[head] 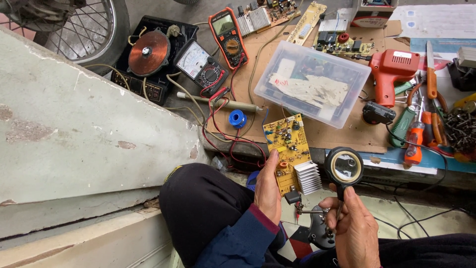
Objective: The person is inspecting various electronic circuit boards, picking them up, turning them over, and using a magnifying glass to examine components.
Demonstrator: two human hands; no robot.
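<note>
Two hands are busy close to the camera. The left hand [268, 191] has its fingers [272, 160] closed around the left edge of a yellow circuit board with a ribbed silver metal block [288, 151], and holds it up in the middle of the scene. The right hand [355, 229] is just to the right of it. Its fingers are wrapped tight around the black handle of a round black magnifying glass [345, 167], which stands up beside the board. A small metal stand with clips [317, 221] sits low between the two hands.

A bit farther away lies a flat brown sheet of cardboard [347, 134] on the ground. On it, near the board, is a small blue spool [237, 119], with thin red wires [223, 131] curling next to it. Farther back on the cardboard is a clear plastic box with a lid [312, 82].

To the right are an orange plastic soldering gun [391, 72] and a bunch of screwdrivers with red and green handles [419, 129].

To the left of the box are an orange digital meter [228, 37] and a black meter with a white dial [201, 64]. Left of these is a round copper coil on a black base [148, 52]. Far off in the left corner is a spoked wheel with a black tyre [87, 30].
</note>
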